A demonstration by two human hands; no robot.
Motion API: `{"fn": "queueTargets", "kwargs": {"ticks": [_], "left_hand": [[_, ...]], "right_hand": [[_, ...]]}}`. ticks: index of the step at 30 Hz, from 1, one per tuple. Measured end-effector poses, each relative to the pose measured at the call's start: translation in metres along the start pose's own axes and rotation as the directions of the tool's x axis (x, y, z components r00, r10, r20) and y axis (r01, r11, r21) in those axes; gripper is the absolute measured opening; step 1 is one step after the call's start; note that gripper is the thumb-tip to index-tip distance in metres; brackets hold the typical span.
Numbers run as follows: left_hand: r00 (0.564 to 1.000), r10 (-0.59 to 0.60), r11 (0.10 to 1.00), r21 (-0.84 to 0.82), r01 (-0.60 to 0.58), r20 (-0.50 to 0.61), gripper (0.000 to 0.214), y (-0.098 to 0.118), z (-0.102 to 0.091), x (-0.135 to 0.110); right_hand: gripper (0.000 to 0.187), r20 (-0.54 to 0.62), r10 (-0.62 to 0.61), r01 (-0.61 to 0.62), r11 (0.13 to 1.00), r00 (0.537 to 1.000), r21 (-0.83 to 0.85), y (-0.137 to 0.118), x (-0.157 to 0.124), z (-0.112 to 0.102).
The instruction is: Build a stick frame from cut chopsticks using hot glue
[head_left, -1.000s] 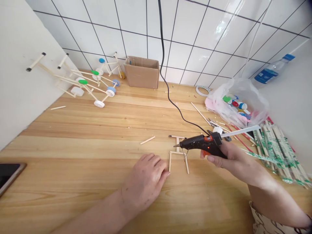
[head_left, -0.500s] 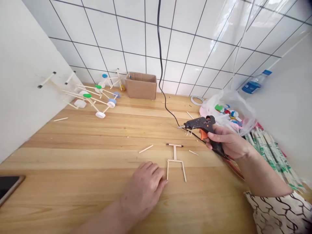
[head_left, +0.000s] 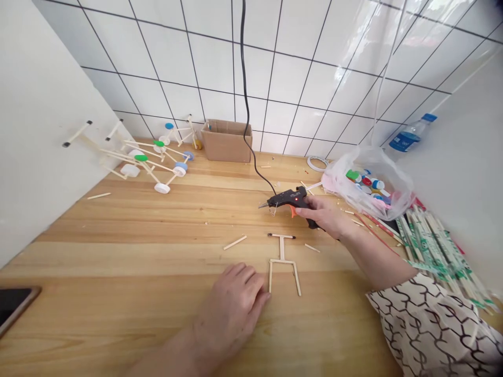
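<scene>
My right hand (head_left: pixel 324 214) grips a black hot glue gun (head_left: pixel 288 198) with an orange trigger, its nozzle pointing left above the table. Below it lies a flat frame of wooden sticks (head_left: pixel 282 248), with a dark-tipped crossbar at the top and two legs. My left hand (head_left: pixel 239 298) rests on the wood with curled fingers. Its thumb and index finger close at the lower end of the frame's left leg; the other fingertips are hidden. Loose sticks lie on both sides of the frame, one at left (head_left: pixel 234 242) and a thinner one at right (head_left: pixel 312 247).
Stick models with bottle-cap wheels (head_left: pixel 162 187) stand at back left, beside a cardboard box (head_left: pixel 227 141). At right are a plastic bag of caps (head_left: pixel 369 180), a bottle (head_left: pixel 411 137) and wrapped stick bundles (head_left: pixel 436 251). A black cord (head_left: pixel 245 89) hangs to the glue gun. A phone (head_left: pixel 15 309) lies left.
My right hand has carried the glue gun leftward, and its cord has shifted left too. My left hand and the stick frame stay in place.
</scene>
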State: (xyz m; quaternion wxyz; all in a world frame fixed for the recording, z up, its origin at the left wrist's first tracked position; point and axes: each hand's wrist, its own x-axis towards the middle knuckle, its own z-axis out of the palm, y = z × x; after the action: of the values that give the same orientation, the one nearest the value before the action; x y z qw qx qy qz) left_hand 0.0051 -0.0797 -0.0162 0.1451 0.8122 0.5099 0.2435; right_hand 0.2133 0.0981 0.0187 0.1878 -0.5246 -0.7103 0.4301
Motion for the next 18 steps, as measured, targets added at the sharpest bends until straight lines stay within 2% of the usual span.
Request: {"fn": "queueTargets", "kwargs": {"ticks": [2, 6, 13, 15, 18], "left_hand": [[1.000, -0.003, 1.000, -0.006, 0.003, 0.006, 0.014, 0.000, 0.000, 0.000], [1.000, -0.017, 1.000, -0.015, 0.017, 0.013, 0.013, 0.001, 0.000, 0.000], [1.000, -0.021, 1.000, -0.012, 0.021, 0.011, 0.013, 0.000, -0.001, 0.001], [1.000, -0.021, 1.000, -0.013, 0.022, 0.008, 0.013, 0.000, 0.000, 0.001], [1.000, -0.029, 0.999, -0.018, 0.029, -0.004, 0.013, 0.000, 0.001, 0.001]], "right_hand": [[0.025, -0.034, 0.002, -0.007, 0.985, 0.999, -0.171, 0.000, 0.003, 0.008], [0.019, -0.104, -0.023, -0.012, 0.947, 0.994, -0.322, -0.002, 0.006, 0.023], [0.021, -0.203, -0.112, 0.006, 0.888, 0.973, -0.460, -0.006, -0.006, 0.034], [0.021, -0.225, -0.185, 0.055, 0.872, 0.956, -0.486, -0.009, -0.020, 0.034], [0.017, -0.202, -0.382, 0.232, 0.822, 0.902, -0.520, -0.011, -0.050, 0.036]]}}
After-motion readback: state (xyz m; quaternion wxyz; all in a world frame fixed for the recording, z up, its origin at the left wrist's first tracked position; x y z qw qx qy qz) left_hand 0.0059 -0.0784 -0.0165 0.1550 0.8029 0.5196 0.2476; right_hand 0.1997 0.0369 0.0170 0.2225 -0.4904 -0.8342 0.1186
